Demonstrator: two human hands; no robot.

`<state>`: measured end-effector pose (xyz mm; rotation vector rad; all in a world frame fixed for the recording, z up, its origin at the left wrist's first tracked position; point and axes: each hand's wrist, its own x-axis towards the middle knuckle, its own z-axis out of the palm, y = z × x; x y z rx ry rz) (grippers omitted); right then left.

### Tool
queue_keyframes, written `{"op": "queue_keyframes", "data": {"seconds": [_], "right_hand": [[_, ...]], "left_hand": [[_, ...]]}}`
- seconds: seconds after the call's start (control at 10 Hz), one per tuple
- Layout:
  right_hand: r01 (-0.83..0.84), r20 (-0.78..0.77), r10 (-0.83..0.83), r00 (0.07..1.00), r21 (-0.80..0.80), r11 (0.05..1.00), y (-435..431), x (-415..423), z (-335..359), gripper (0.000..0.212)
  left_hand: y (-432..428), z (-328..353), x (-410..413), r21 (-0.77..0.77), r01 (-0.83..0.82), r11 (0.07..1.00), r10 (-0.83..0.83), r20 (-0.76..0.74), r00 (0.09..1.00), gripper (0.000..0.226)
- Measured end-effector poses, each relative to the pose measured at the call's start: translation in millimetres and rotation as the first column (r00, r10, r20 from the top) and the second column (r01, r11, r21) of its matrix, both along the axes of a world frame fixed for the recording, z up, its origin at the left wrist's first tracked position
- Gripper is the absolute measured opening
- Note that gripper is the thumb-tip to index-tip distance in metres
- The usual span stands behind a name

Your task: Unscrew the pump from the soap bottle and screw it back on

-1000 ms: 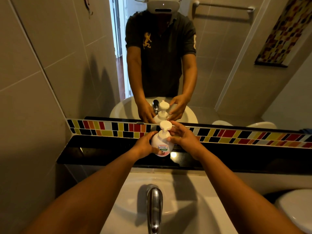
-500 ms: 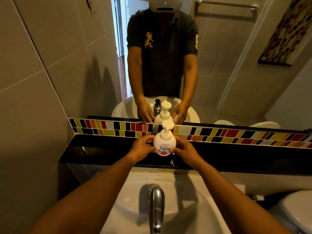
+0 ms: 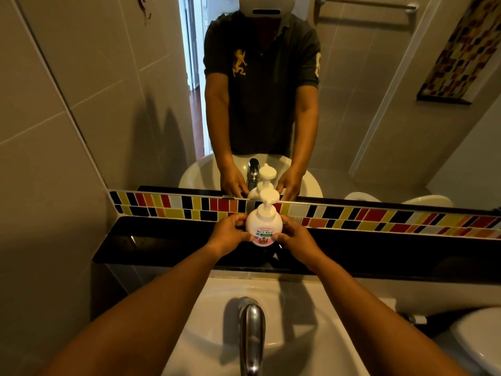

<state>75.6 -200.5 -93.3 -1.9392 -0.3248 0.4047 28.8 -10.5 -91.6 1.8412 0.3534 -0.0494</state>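
A round white soap bottle [image 3: 263, 223] with a pink and green label stands upright on the black shelf [image 3: 162, 240] under the mirror. Its white pump [image 3: 269, 198] sits on top, nozzle pointing toward me. My left hand [image 3: 229, 233] wraps the bottle's left side and my right hand [image 3: 294, 236] wraps its right side, low on the body. Neither hand touches the pump. The mirror shows the bottle's back and both hands.
A chrome tap [image 3: 251, 332] rises over the white basin [image 3: 217, 308] just below my arms. A strip of coloured tiles [image 3: 379, 217] runs behind the shelf. A white toilet [image 3: 477, 335] sits at the lower right. A tiled wall closes the left.
My right hand dropped from the pump neck down to the bottle's right side. The bottle now stands held by both hands at its body.
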Motion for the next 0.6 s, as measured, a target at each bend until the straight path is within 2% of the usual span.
{"op": "queue_keyframes", "data": {"seconds": [0.2, 0.3, 0.4, 0.5, 0.6], "right_hand": [[0.04, 0.012, -0.04, 0.999, -0.025, 0.999, -0.3, -0.2, -8.8, 0.061], [0.13, 0.057, -0.124, 0.991, -0.115, 0.985, -3.0, -3.8, -18.0, 0.06], [0.221, 0.177, -0.176, 0.968, -0.28, 0.934, -12.7, -12.1, -26.9, 0.056], [0.225, 0.323, -0.06, 0.944, -0.504, 0.834, -23.6, -23.9, -36.0, 0.057], [0.229, 0.416, 0.072, 0.907, -0.629, 0.743, -31.5, -29.7, -54.6, 0.058]], "left_hand": [[-1.5, -1.8, -6.5, -0.042, -0.021, 0.999, 0.022, 0.02, 1.0, 0.075], [-1.7, -8.8, -16.8, 0.026, -0.055, 0.998, 0.054, 0.047, 0.997, 0.073], [4.4, -23.3, -27.5, 0.401, -0.058, 0.914, 0.047, 0.037, 0.998, 0.061], [10.4, -35.6, -38.8, 0.676, 0.067, 0.734, -0.046, -0.05, 0.998, 0.06], [10.8, -51.6, -48.2, 0.829, 0.14, 0.542, -0.097, -0.103, 0.99, 0.065]]}}
